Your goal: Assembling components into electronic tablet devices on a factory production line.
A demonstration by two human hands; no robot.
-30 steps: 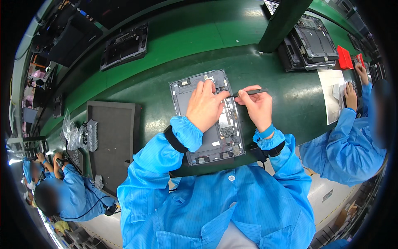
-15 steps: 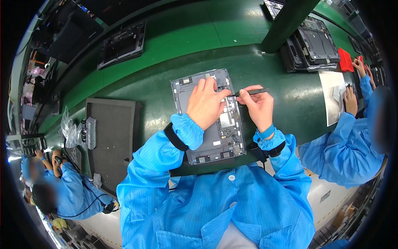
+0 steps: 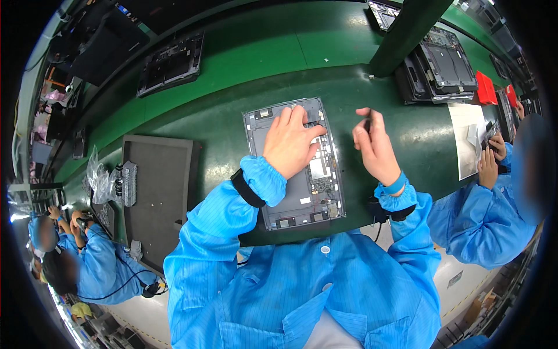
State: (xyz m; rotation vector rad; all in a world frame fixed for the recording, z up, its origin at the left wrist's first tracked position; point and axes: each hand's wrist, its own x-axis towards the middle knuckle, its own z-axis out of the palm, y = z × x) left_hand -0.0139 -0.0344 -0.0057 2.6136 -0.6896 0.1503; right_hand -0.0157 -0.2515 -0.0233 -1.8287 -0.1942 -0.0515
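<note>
An opened tablet-like device (image 3: 305,200) lies in front of me on the bench, its circuit board, ribbon parts and dark flat panels showing. On its upper half rests my left hand (image 3: 289,142), fingers bent and thumb stretched apart toward the right edge; what lies under the palm is hidden. To the right of the device, clear of it, my right hand (image 3: 376,145) is raised above the bench. Its fingers are closed round slim black tweezers (image 3: 367,124), seen nearly end-on and mostly covered by the fingers.
A dark shallow tray (image 3: 157,192) with clear plastic wrap (image 3: 102,180) beside it stands at left. Stacked device housings (image 3: 444,64) and a green post (image 3: 407,38) are at the back right. Another housing (image 3: 171,61) lies far left. A co-worker's hands (image 3: 489,160) work at right.
My right hand has lifted away from the device's right edge, moving right with the tweezers and turning them upright. My left hand stays put.
</note>
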